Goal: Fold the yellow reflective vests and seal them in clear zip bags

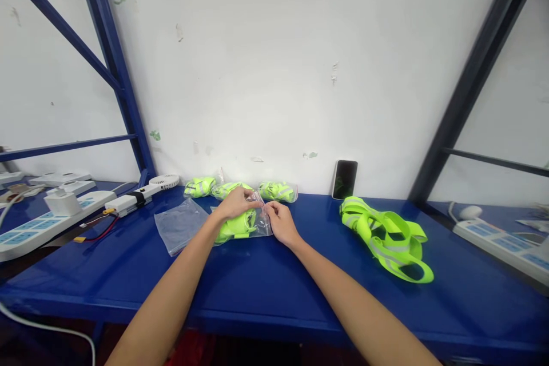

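Observation:
A clear zip bag (261,227) with a folded neon-yellow reflective strap (237,227) inside lies on the blue table. My left hand (237,203) pinches the bag's open-end edge from the left, its palm over the strap. My right hand (281,223) grips the same edge from the right, fingertips close to the left ones. Left of the bag lies a flat, clear plastic bag (180,225). Behind my hands are bagged straps (199,187), another bundle (231,189) and a third (278,191). A loose reflective strap (392,237) lies in tangled loops at the right.
A phone (345,179) leans against the white wall. At the left are a small fan (166,181), a white device with red and black wires (132,200), and a power strip (47,229). Another power strip (506,249) lies at right. Blue frame posts (115,68) rise behind.

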The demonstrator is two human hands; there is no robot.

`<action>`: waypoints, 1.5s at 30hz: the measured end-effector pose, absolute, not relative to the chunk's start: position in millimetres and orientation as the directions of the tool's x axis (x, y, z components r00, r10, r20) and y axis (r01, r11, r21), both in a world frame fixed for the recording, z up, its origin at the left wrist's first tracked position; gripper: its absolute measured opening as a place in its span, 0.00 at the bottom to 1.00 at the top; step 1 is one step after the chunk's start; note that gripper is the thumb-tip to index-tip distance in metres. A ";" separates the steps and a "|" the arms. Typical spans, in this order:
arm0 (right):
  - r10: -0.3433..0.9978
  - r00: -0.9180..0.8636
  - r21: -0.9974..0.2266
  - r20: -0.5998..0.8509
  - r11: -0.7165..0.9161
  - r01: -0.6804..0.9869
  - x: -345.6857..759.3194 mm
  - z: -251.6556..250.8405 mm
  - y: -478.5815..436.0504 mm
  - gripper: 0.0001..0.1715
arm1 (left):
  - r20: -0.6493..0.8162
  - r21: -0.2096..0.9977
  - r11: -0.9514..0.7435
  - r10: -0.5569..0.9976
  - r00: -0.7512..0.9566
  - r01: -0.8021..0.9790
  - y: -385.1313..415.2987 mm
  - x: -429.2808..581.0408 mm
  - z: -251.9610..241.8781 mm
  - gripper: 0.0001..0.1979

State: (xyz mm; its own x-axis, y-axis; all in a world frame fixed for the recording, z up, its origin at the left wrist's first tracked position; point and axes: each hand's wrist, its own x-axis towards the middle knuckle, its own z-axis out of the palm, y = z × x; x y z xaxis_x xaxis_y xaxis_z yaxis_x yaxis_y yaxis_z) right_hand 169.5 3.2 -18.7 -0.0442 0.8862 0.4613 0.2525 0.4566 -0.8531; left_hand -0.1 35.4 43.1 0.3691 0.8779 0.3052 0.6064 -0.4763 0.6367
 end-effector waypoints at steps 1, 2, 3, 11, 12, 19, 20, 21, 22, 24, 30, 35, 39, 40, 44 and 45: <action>0.893 -0.035 -0.862 0.448 0.442 0.247 169.4 -19.4 3.7 0.17 | 0.309 0.645 -0.479 0.876 0.371 0.595 35.8 0.1 39.5 0.19; 0.906 -0.028 -0.878 0.423 0.417 0.235 169.6 -20.0 4.4 0.17 | 0.313 0.643 -0.488 0.871 0.379 0.590 36.3 0.4 36.4 0.19; 0.922 -0.033 -0.899 0.385 0.383 0.212 170.0 -20.4 5.3 0.17 | 0.316 0.638 -0.498 0.865 0.390 0.588 36.8 0.9 33.9 0.19; 0.965 -0.184 -0.980 0.187 0.196 0.030 175.9 -21.4 11.2 0.15 | 0.363 0.609 -0.546 0.837 0.409 0.576 34.6 4.6 27.9 0.17; 0.967 -0.192 -0.985 0.166 0.171 0.011 176.4 -22.0 11.9 0.16 | 0.371 0.596 -0.554 0.832 0.413 0.581 32.9 5.2 28.0 0.17; 0.969 -0.217 -0.992 0.122 0.122 -0.011 177.5 -24.6 14.9 0.16 | 0.445 0.500 -0.612 0.788 0.425 0.612 25.6 9.1 24.3 0.17; 0.968 -0.218 -0.992 0.124 0.124 -0.015 177.4 -24.4 14.8 0.16 | 0.452 0.489 -0.615 0.785 0.423 0.619 25.8 9.2 23.5 0.17; 0.967 -0.220 -0.992 0.129 0.129 -0.016 177.4 -24.2 14.7 0.15 | 0.458 0.479 -0.616 0.783 0.421 0.626 26.3 9.1 22.7 0.16; 0.966 -0.219 -0.991 0.136 0.137 -0.010 177.3 -24.1 14.7 0.15 | 0.461 0.471 -0.616 0.782 0.419 0.631 26.9 9.0 22.0 0.16; 0.967 -0.203 -0.986 0.154 0.164 0.030 177.2 -24.6 15.0 0.14 | 0.461 0.462 -0.613 0.784 0.417 0.642 28.1 8.7 20.8 0.15; 0.973 -0.161 -0.977 0.167 0.186 0.107 176.2 -24.9 14.5 0.12 | 0.451 0.440 -0.596 0.794 0.409 0.672 28.6 9.4 19.4 0.15; 0.972 -0.177 -0.984 0.152 0.165 0.061 174.1 -19.4 9.9 0.10 | 0.451 0.403 -0.597 0.789 0.417 0.694 27.3 9.9 19.8 0.15; 0.980 -0.142 -0.986 0.140 0.151 0.066 172.0 -22.1 12.1 0.08 | 0.457 0.381 -0.629 0.766 0.453 0.678 29.2 9.1 18.2 0.15; 0.981 -0.131 -0.985 0.143 0.154 0.079 171.6 -24.0 13.4 0.08 | 0.460 0.381 -0.638 0.759 0.461 0.670 30.1 8.9 17.4 0.15; 0.971 -0.114 -0.965 0.211 0.225 0.134 171.0 -30.3 16.6 0.08 | 0.456 0.390 -0.641 0.758 0.467 0.660 32.7 8.6 15.5 0.14; 0.969 -0.108 -0.965 0.223 0.235 0.120 171.0 -30.5 16.6 0.09 | 0.455 0.387 -0.640 0.759 0.466 0.664 32.4 8.7 15.6 0.14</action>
